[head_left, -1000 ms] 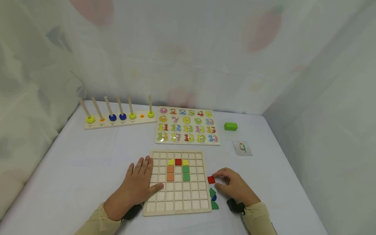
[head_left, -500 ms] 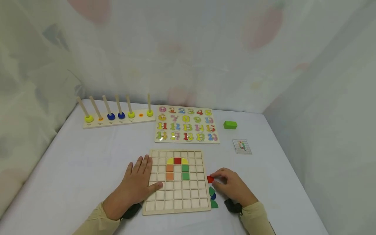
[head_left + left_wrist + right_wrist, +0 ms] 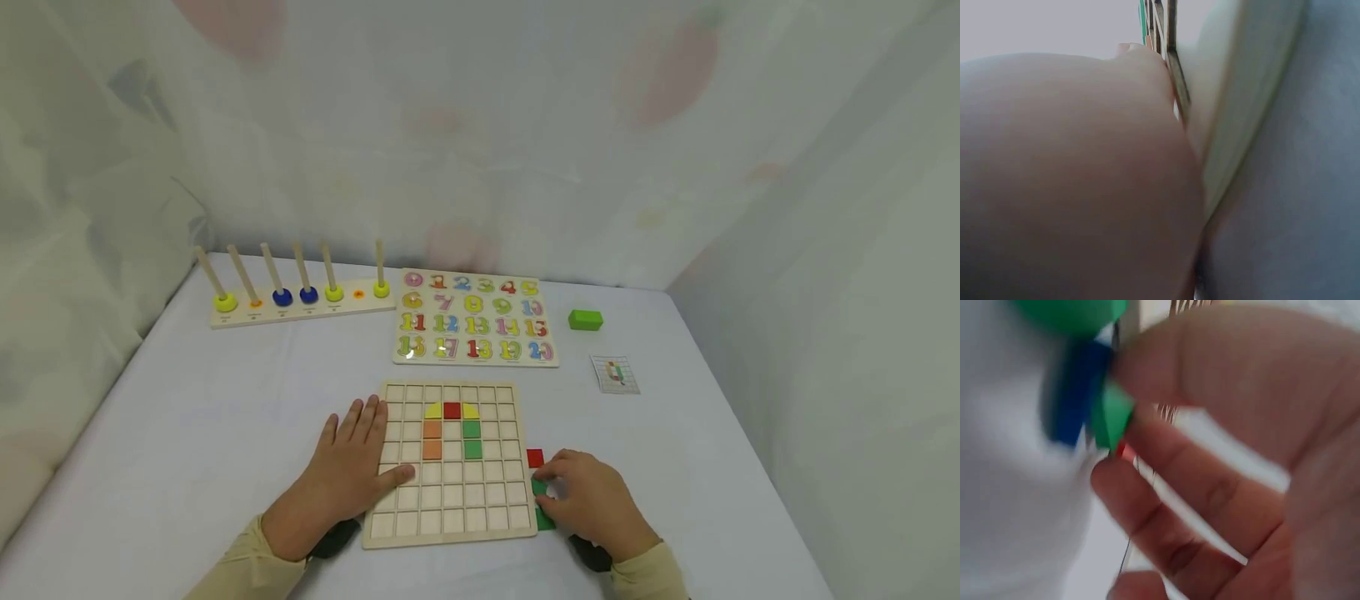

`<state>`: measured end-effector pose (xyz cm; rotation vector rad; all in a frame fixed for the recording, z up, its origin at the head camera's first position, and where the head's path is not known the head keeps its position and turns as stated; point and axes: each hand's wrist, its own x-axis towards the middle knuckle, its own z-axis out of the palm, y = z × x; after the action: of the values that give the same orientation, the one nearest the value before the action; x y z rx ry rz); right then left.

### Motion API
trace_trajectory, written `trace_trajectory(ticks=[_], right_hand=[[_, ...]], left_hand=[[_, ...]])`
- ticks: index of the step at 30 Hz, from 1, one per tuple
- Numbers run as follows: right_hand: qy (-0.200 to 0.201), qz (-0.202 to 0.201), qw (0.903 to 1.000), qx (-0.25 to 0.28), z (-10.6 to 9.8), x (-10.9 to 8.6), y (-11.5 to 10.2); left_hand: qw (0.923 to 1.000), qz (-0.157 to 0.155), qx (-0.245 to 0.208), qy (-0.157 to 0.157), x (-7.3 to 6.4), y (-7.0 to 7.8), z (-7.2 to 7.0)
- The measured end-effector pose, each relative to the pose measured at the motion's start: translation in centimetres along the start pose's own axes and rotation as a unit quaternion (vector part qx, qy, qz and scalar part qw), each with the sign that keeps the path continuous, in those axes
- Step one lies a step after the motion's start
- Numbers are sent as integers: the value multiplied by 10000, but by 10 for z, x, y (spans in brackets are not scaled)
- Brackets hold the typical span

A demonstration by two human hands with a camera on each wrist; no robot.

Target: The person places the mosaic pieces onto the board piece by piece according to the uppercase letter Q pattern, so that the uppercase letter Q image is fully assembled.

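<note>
My left hand (image 3: 348, 475) lies flat with fingers spread along the left edge of the wooden grid board (image 3: 455, 535), its thumb over the squares. The board holds an arch of yellow quarter-round, red, orange and green tiles. Right of the board, my right hand (image 3: 592, 500) pinches a small green tile (image 3: 1113, 415) between thumb and index finger. Beside that tile, in the right wrist view, are a blue tile (image 3: 1075, 394) and a second green tile (image 3: 1072, 312). A red square tile (image 3: 535, 457) lies just beyond the fingertips.
Behind the board lies a number puzzle (image 3: 476, 321). A peg stacker (image 3: 300, 308) with colored rings stands at the back left. At the right are a green block (image 3: 586, 320) and a pattern card (image 3: 615, 375).
My right hand has left the red square tile and moved toward me to the green tile, covering the blue one in the head view. My left hand stays in place.
</note>
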<state>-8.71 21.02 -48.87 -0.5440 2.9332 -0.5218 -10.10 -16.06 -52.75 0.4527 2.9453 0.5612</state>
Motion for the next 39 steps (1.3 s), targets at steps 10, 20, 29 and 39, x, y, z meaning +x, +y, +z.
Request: trace_trajectory(ticks=[10,20,29,39], right_hand=[[765,-558,9945,-443,-1,10,-13],[565,-2402,9681,-426,-1,42,-42],[212,-2945,9537,-570,12,58,-54],[-73,-2792,9590,-482,14,58,-54]], left_hand=[[9991,-124,101,-389,-2,12,-19],[9999,-70,36,-114,0,3,-6],[9999,-79,-4,-75,-3,6,-9],[9995,-142,-88,-264,-4,12,-17]])
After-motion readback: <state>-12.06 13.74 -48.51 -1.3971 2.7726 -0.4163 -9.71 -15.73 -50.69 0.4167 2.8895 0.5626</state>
